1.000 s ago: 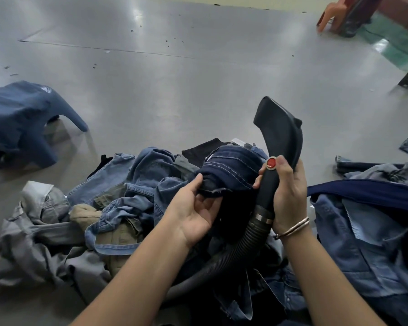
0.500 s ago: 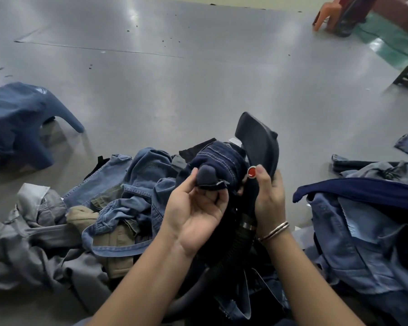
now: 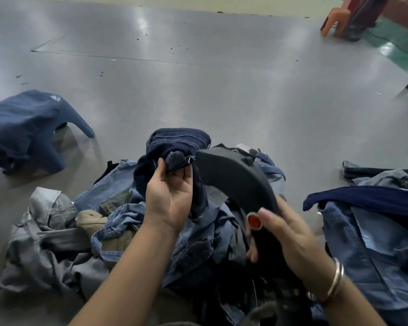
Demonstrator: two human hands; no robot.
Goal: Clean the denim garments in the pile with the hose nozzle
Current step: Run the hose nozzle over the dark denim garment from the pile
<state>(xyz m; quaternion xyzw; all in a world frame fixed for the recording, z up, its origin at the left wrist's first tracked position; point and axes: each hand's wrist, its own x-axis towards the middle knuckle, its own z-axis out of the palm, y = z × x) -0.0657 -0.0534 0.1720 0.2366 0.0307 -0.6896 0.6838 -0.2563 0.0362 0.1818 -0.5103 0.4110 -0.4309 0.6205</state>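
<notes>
The dark jeans (image 3: 174,147) were pinched at a bunched end by the left hand (image 3: 169,196) above the pile (image 3: 118,215). The right hand (image 3: 285,234) gripped the nozzle (image 3: 231,175), its mouth just beside the jeans. A blue stool (image 3: 26,123) stood on the floor (image 3: 222,90).

Grey glossy floor (image 3: 222,90), clothes heaped on it.
A tangled pile of blue and grey denim garments (image 3: 99,231) lay near; a dark blue garment (image 3: 26,123) sat apart, left; an orange plastic chair (image 3: 335,20) stood far right.
</notes>
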